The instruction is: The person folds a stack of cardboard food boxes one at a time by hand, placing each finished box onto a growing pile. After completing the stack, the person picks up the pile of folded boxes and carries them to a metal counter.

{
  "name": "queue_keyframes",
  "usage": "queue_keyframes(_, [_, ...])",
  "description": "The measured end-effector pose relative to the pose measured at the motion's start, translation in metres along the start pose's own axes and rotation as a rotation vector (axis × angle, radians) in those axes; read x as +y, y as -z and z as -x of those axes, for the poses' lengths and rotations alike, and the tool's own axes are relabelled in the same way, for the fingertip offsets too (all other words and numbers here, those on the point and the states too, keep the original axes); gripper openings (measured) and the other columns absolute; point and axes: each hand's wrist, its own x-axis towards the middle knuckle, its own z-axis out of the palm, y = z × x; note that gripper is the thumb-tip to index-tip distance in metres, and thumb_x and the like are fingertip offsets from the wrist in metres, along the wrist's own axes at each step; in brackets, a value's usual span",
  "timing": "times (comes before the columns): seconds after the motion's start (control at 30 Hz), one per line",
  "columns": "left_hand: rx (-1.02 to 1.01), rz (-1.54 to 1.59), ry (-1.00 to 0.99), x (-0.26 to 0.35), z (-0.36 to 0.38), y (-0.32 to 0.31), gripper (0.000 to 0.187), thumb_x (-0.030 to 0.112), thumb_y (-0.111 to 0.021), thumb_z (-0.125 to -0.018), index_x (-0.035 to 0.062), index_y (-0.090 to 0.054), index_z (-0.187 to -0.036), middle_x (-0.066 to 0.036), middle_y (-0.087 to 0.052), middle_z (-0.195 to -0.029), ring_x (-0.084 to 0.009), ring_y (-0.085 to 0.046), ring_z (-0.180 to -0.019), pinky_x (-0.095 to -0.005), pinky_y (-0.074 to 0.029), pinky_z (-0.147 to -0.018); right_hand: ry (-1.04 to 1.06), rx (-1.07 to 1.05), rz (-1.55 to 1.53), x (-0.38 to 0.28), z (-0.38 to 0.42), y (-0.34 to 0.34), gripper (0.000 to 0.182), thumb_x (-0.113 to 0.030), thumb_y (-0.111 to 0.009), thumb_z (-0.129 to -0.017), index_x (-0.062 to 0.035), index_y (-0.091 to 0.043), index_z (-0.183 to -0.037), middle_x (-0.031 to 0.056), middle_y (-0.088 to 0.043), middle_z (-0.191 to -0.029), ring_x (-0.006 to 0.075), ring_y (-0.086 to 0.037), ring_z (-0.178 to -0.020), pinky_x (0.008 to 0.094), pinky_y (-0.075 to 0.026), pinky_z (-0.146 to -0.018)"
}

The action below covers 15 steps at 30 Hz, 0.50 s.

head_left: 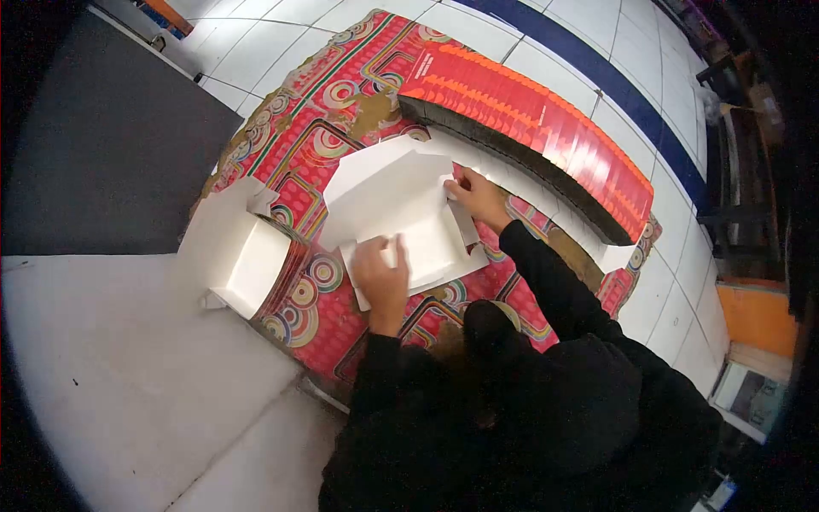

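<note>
A white cardboard box (422,243) lies part-folded on the patterned cloth in front of me, its lid panel raised at the far side. My right hand (479,200) pinches the box's far right corner, at a side flap. Over the near left part of the box is my left hand (381,277), its fingers smeared by motion and overlapping the inside panel. To the left stands a nested stack of opened boxes (258,264), white inside with red outer edges.
A long row of flat red cartons (529,119) lies beyond my right hand on the red patterned cloth (320,320). A dark grey panel (111,145) is at the upper left, above a pale surface (128,367). White floor tiles (294,34) surround the far side.
</note>
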Motion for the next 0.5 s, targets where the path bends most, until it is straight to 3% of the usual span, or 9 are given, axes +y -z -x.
queue_keyframes(0.07, [-0.377, 0.294, 0.309, 0.039, -0.006, -0.010, 0.032, 0.030, -0.071, -0.088, -0.0007, -0.060, -0.090, -0.015, -0.066, -0.083, -0.0355, -0.064, -0.076, -0.0451, -0.050, -0.072, 0.044, -0.033, -0.026, -0.004, 0.008, 0.004, 0.031, -0.032, -0.066, -0.088, -0.0014, -0.066, -0.096, 0.0146, -0.068, -0.083, 0.0230, -0.065, -0.073, 0.0365, -0.050, -0.067])
queue_keyframes(0.13, [-0.613, 0.359, 0.482, 0.043, 0.007, -0.047, 0.040, 0.038, -0.071, -0.084, 0.0004, -0.063, -0.094, -0.017, -0.070, -0.084, -0.0363, -0.067, -0.082, -0.0442, -0.052, -0.074, 0.094, -0.065, -0.055, -0.001, 0.011, -0.003, 0.030, -0.031, -0.066, -0.088, -0.0006, -0.067, -0.090, 0.0138, -0.067, -0.080, 0.0215, -0.064, -0.072, 0.0359, -0.049, -0.066])
queue_keyframes(0.17, [-0.631, 0.275, 0.475, 0.041, 0.008, -0.057, 0.037, 0.035, -0.073, -0.083, 0.0000, -0.069, -0.095, -0.019, -0.073, -0.085, -0.0304, -0.073, -0.081, -0.0361, -0.055, -0.074, 0.119, -0.088, -0.107, 0.007, 0.010, -0.011, 0.029, -0.029, -0.066, -0.087, -0.0001, -0.067, -0.086, 0.0132, -0.066, -0.076, 0.0207, -0.064, -0.068, 0.0355, -0.049, -0.064])
queue_keyframes(0.27, [-0.633, 0.344, 0.614, 0.023, 0.015, -0.070, 0.034, 0.033, -0.068, -0.085, -0.0006, -0.071, -0.091, -0.019, -0.073, -0.088, -0.0299, -0.072, -0.076, -0.0370, -0.055, -0.072, 0.077, -0.109, -0.197, 0.011, 0.020, -0.015, 0.027, -0.025, -0.067, -0.085, 0.0010, -0.066, -0.079, 0.0111, -0.065, -0.066, 0.0191, -0.063, -0.058, 0.0340, -0.049, -0.058])
queue_keyframes(0.3, [-0.581, 0.399, 0.640, 0.029, 0.009, -0.062, 0.028, 0.024, -0.065, -0.087, -0.0033, -0.071, -0.082, -0.017, -0.071, -0.073, -0.0286, -0.069, -0.062, -0.0373, -0.055, -0.063, 0.005, -0.140, -0.238, 0.009, 0.024, -0.015, 0.026, -0.024, -0.066, -0.085, 0.0011, -0.066, -0.079, 0.0112, -0.065, -0.065, 0.0187, -0.064, -0.058, 0.0336, -0.049, -0.057])
queue_keyframes(0.33, [-0.591, 0.395, 0.638, 0.023, 0.012, -0.063, 0.028, 0.024, -0.065, -0.087, -0.0033, -0.071, -0.082, -0.017, -0.071, -0.073, -0.0286, -0.069, -0.062, -0.0373, -0.055, -0.063, -0.069, -0.169, -0.283, 0.002, 0.030, -0.015, 0.024, -0.023, -0.066, -0.085, 0.0012, -0.066, -0.079, 0.0113, -0.066, -0.065, 0.0184, -0.064, -0.057, 0.0333, -0.050, -0.057])
queue_keyframes(0.4, [-0.602, 0.686, 0.879, 0.007, 0.022, -0.072, 0.025, 0.018, -0.065, -0.089, -0.0052, -0.072, -0.090, -0.013, -0.070, -0.071, -0.0181, -0.068, -0.060, -0.0318, -0.055, -0.059, -0.167, -0.188, -0.391, -0.016, 0.044, -0.013, 0.024, -0.023, -0.066, -0.084, 0.0003, -0.066, -0.078, 0.0115, -0.067, -0.067, 0.0187, -0.067, -0.062, 0.0338, -0.051, -0.060])
queue_keyframes(0.47, [-0.577, 0.787, 0.953, 0.003, 0.025, -0.077, 0.026, 0.017, -0.065, -0.090, -0.0064, -0.073, -0.097, -0.009, -0.069, -0.072, -0.0136, -0.067, -0.063, -0.0295, -0.057, -0.057, -0.146, -0.137, -0.225, -0.032, 0.056, -0.012, 0.023, -0.023, -0.067, -0.082, 0.0002, -0.067, -0.078, 0.0122, -0.068, -0.070, 0.0205, -0.068, -0.065, 0.0349, -0.052, -0.062])
queue_keyframes(0.5, [-0.578, 0.855, 0.975, 0.002, 0.026, -0.077, 0.026, 0.017, -0.065, -0.091, -0.0068, -0.072, -0.098, -0.009, -0.069, -0.074, -0.0136, -0.067, -0.063, -0.0292, -0.057, -0.058, -0.017, -0.050, -0.092, -0.018, 0.054, -0.026, 0.023, -0.022, -0.068, -0.081, 0.0004, -0.068, -0.078, 0.0133, -0.069, -0.072, 0.0218, -0.068, -0.066, 0.0349, -0.052, -0.064])
